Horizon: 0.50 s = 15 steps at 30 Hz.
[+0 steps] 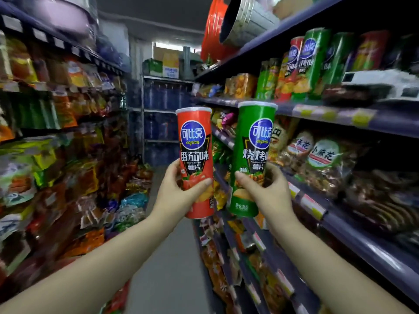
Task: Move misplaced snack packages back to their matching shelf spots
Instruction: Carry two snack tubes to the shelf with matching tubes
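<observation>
Fingers of the left hand [175,191] wrap the lower part of a red canister [196,155], thumb laid across its front, while those of the right hand [267,189] clasp the lower part of a green canister [251,155] the same way; both tubes stand upright, side by side and apart, held in the air over the aisle floor [167,268], just off the front edge of the right-hand shelf [322,113]; each is a tall cardboard cylinder with a pale lid, a round blue logo and large white characters, the red one picturing tomatoes, the green one chips; two canisters are in hand, one of each colour; on that shelf stands a row of like canisters [313,64], green and red, too blurred to count; bagged snacks [317,155] fill the level below; more snack bags [56,155] crowd the opposite shelving; a metal bucket [247,21] lies tilted on the top shelf; blue water jugs [163,98] stack at the aisle's far end.
</observation>
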Each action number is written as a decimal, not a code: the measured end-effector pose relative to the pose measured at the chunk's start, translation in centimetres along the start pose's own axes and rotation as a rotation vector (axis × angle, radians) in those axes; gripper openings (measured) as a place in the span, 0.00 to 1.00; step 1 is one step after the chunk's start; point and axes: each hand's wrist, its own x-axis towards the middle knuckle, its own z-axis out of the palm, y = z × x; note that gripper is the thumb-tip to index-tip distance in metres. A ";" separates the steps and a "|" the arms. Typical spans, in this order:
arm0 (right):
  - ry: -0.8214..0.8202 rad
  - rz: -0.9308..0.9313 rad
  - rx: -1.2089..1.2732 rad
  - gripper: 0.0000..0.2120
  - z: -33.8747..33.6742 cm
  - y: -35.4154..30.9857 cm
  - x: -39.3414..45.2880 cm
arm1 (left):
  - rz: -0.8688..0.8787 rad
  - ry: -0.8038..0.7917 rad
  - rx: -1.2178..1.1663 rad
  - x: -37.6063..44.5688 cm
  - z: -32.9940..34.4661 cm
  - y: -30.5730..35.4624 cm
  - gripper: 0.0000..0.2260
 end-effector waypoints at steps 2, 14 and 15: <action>0.044 -0.014 0.003 0.22 1.9 2.2 3.7 | 0.005 -0.043 -0.018 4.4 1.0 -2.5 0.30; 0.227 -0.183 -0.062 0.32 8.1 9.8 29.6 | 0.145 -0.203 -0.138 33.7 7.0 -10.5 0.35; 0.248 -0.195 -0.078 0.31 8.3 9.9 31.3 | 0.146 -0.215 -0.157 35.9 7.6 -10.7 0.35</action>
